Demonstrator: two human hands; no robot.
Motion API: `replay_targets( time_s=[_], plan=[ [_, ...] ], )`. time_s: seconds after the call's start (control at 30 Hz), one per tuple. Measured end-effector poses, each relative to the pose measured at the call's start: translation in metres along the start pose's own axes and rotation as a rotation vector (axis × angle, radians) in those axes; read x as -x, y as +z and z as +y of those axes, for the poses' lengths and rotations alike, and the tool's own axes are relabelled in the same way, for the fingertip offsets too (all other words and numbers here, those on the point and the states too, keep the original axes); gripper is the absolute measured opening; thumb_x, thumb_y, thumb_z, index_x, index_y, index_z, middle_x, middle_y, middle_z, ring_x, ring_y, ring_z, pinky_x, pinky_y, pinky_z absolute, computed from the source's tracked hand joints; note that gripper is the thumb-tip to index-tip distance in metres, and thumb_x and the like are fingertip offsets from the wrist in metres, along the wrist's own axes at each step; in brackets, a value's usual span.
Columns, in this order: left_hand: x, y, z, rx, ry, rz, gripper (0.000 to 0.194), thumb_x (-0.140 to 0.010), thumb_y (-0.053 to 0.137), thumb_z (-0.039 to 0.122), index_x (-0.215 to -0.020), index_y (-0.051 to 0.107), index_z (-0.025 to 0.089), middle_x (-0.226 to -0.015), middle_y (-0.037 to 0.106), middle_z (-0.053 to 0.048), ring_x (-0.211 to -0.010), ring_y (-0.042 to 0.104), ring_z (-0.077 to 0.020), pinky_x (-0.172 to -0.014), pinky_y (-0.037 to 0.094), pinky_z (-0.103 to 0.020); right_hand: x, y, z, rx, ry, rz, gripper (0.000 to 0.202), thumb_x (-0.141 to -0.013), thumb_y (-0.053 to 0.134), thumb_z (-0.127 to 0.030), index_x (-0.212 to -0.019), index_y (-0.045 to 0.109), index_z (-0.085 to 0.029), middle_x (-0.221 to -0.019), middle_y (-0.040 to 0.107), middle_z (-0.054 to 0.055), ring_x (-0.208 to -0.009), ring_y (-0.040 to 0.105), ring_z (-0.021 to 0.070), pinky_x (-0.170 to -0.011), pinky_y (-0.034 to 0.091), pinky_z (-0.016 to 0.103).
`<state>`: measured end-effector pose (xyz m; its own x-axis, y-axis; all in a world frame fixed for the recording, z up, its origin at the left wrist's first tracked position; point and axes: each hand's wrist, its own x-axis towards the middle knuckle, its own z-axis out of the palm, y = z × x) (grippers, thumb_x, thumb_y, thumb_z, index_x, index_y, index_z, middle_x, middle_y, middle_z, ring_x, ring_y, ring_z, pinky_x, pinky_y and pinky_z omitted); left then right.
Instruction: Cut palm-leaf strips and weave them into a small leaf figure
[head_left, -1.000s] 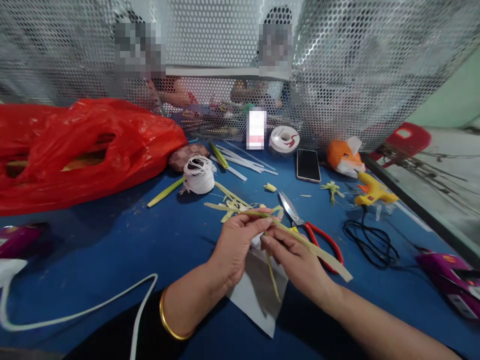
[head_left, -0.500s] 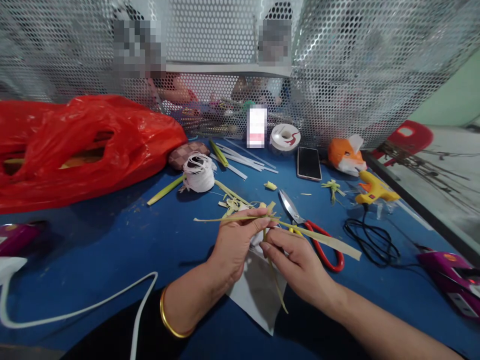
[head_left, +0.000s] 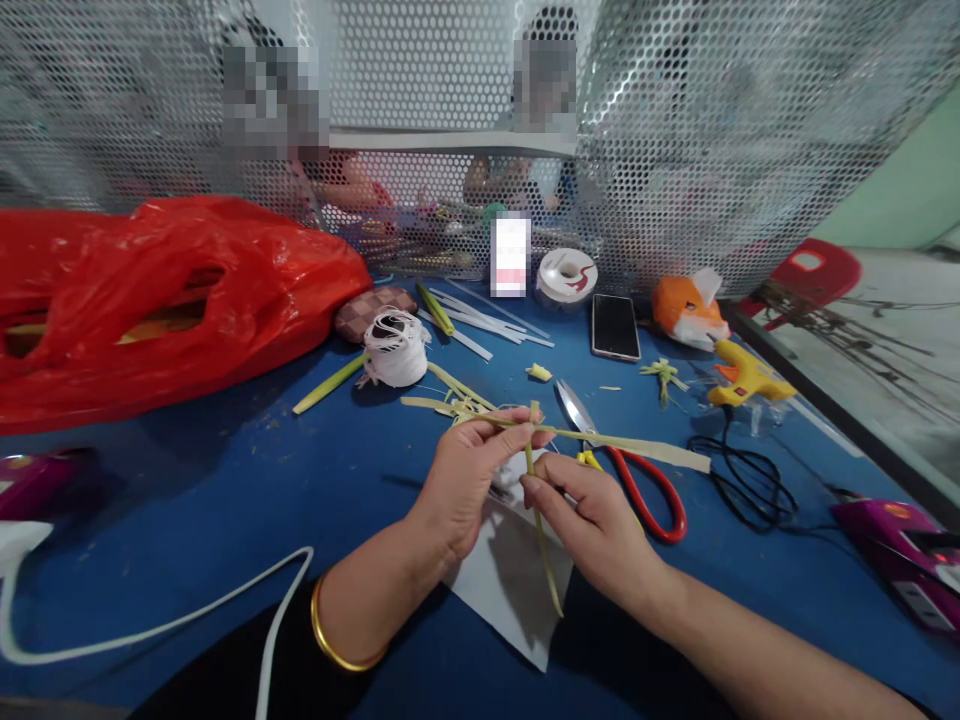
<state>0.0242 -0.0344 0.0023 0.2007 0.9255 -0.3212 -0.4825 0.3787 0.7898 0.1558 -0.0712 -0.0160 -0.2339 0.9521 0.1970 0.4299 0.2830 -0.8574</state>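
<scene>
Two pale green leaf strips cross each other above a white sheet point(head_left: 517, 590). My left hand point(head_left: 469, 475) is closed, its thumb and fingers pinching the strips at their crossing. The longer strip point(head_left: 637, 446) runs sideways, its wide end out to the right above the scissors point(head_left: 646, 490). My right hand point(head_left: 596, 515) pinches the other strip point(head_left: 550, 565), which hangs down below the fingertips. Leaf scraps point(head_left: 465, 400) lie just behind my left hand.
A red bag point(head_left: 247, 270) fills the back left, beside a white string roll point(head_left: 397, 348). Further right are a ribbon spool point(head_left: 567, 277), a phone point(head_left: 616, 327) and a yellow glue gun point(head_left: 750, 375). A white cable point(head_left: 165, 625) crosses the front left.
The upright strip now stands straighter between my hands, with a short end above the crossing. The sideways strip's right end has risen and shifted slightly left.
</scene>
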Motion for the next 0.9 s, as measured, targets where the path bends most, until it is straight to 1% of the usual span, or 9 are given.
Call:
replay_targets(
  time_s=[0.07, 0.2, 0.3, 0.43, 0.57, 0.7, 0.9],
  plan=[
    [0.001, 0.001, 0.0, -0.001, -0.009, 0.017, 0.02, -0.063, 0.081, 0.017, -0.081, 0.073, 0.014, -0.084, 0.075, -0.006, -0.071, 0.067, -0.0144, -0.07, 0.051, -0.026, 0.0, 0.001, 0.0, -0.012, 0.001, 0.006, 0.032, -0.093, 0.045, -0.027, -0.061, 0.044, -0.02, -0.061, 0.045, -0.002, -0.059, 0.043, 0.0123, -0.057, 0.035, 0.026],
    [0.001, 0.002, -0.004, 0.009, 0.005, 0.02, 0.017, -0.061, 0.081, 0.014, -0.076, 0.073, 0.014, -0.081, 0.074, -0.005, -0.07, 0.067, -0.0134, -0.069, 0.051, -0.025, 0.0, 0.002, 0.001, -0.034, 0.04, 0.013, 0.031, -0.093, 0.046, -0.028, -0.063, 0.048, -0.02, -0.061, 0.047, -0.003, -0.059, 0.043, 0.0125, -0.058, 0.035, 0.026],
    [0.001, 0.002, -0.006, 0.011, 0.023, 0.02, 0.016, -0.06, 0.081, 0.012, -0.073, 0.072, 0.014, -0.078, 0.074, -0.003, -0.068, 0.068, -0.0133, -0.069, 0.051, -0.025, 0.0, 0.001, 0.002, 0.003, 0.0, 0.001, 0.032, -0.093, 0.045, -0.025, -0.061, 0.041, -0.021, -0.062, 0.046, -0.003, -0.06, 0.042, 0.0124, -0.059, 0.034, 0.026],
    [0.001, 0.001, -0.008, -0.018, 0.06, 0.053, 0.014, -0.058, 0.081, 0.01, -0.069, 0.073, 0.014, -0.072, 0.072, -0.002, -0.066, 0.068, -0.0136, -0.071, 0.052, -0.026, 0.002, 0.0, 0.0, 0.092, -0.079, -0.034, 0.033, -0.094, 0.044, -0.022, -0.063, 0.033, -0.021, -0.065, 0.043, -0.002, -0.062, 0.039, 0.013, -0.059, 0.032, 0.026],
    [0.001, 0.0, -0.01, -0.024, 0.069, 0.087, 0.014, -0.057, 0.08, 0.009, -0.067, 0.072, 0.014, -0.07, 0.072, -0.002, -0.065, 0.067, -0.0138, -0.071, 0.051, -0.026, 0.005, 0.0, -0.001, 0.133, -0.103, -0.058, 0.032, -0.094, 0.043, -0.021, -0.064, 0.031, -0.022, -0.065, 0.042, -0.002, -0.062, 0.039, 0.0132, -0.058, 0.031, 0.027],
    [0.001, 0.001, -0.01, -0.01, 0.046, 0.074, 0.015, -0.057, 0.079, 0.009, -0.069, 0.072, 0.014, -0.068, 0.071, -0.002, -0.062, 0.067, -0.0143, -0.069, 0.051, -0.027, 0.006, 0.002, 0.0, 0.152, -0.105, -0.063, 0.032, -0.093, 0.044, -0.02, -0.065, 0.03, -0.022, -0.064, 0.042, -0.003, -0.061, 0.037, 0.013, -0.058, 0.03, 0.027],
    [-0.001, 0.001, -0.012, -0.006, 0.043, 0.07, 0.016, -0.057, 0.079, 0.009, -0.069, 0.071, 0.013, -0.069, 0.071, -0.002, -0.065, 0.069, -0.0153, -0.07, 0.051, -0.026, 0.006, 0.005, 0.001, 0.138, -0.114, -0.069, 0.031, -0.093, 0.043, -0.02, -0.065, 0.031, -0.022, -0.064, 0.042, -0.003, -0.061, 0.039, 0.0128, -0.058, 0.031, 0.026]
  ],
)
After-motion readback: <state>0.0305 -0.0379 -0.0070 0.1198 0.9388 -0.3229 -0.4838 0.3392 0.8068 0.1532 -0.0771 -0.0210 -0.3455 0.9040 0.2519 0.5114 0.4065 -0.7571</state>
